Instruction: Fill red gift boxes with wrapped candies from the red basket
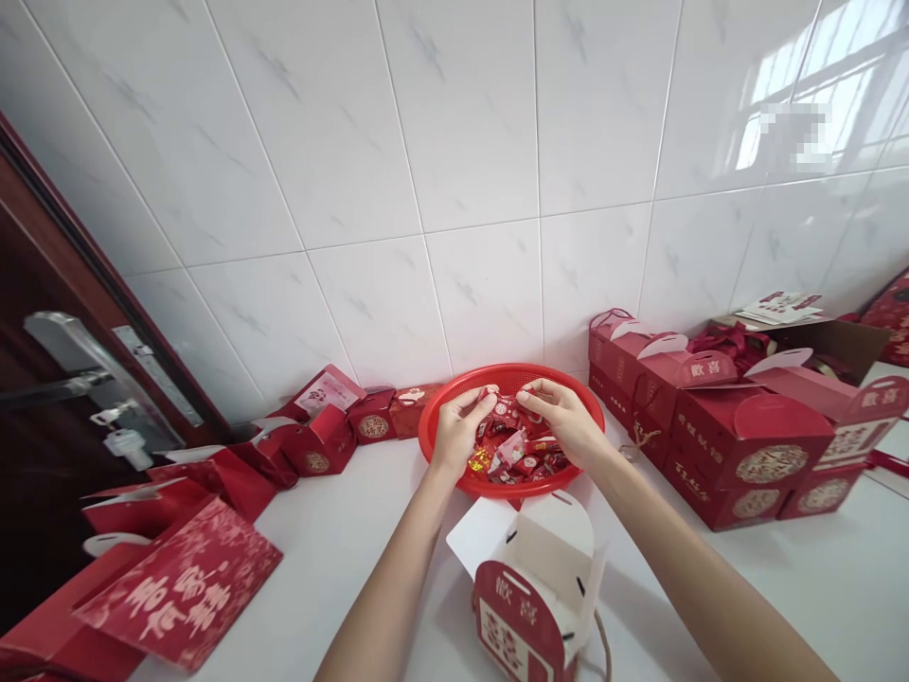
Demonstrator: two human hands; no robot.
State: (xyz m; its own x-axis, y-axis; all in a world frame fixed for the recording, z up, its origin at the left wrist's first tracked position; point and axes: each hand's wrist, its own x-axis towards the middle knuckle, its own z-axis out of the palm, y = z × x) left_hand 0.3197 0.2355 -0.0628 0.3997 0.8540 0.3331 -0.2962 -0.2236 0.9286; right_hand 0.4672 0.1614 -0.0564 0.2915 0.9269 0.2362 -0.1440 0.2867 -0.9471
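Observation:
My left hand (460, 424) and my right hand (561, 415) are over a red plastic basket (435, 438), with thumbs and forefingers pinched. Between them is a red-wrapped candy (506, 409) with a pale print, one end in each hand. Below lie several other candies, including a gold-wrapped candy (481, 460) and a pink-wrapped candy (512, 445). Nearest to me, between my forearms, stands a red and white gift box (512, 620) with its top flaps spread and its white inside showing.
Several red boxes (753, 469) are stacked at the right, in front of an open brown carton (845, 336). More red boxes (316, 440) and a printed red card (191, 587) line the left. A tiled wall (483, 284) rises behind the white table (341, 530); a door handle (99, 350) is at left.

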